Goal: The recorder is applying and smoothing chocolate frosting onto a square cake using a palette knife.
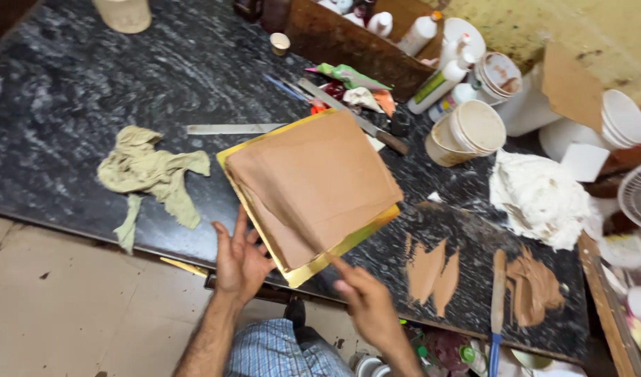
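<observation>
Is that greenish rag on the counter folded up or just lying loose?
Loose: the rag lies crumpled and spread on the dark counter, strips trailing toward the edge.

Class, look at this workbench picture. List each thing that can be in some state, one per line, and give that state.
Square board: coated with brown paste, gold rim showing, lying flat over the table edge.
Left hand: open, fingers at the board's near edge.
Right hand: blurred, one finger on the board's corner.
Rag: crumpled.
Paper cups: stacked, tipped on their side.
Glue bottle: capped, leaning.
Spatula: lying flat, blade smeared brown.
</observation>
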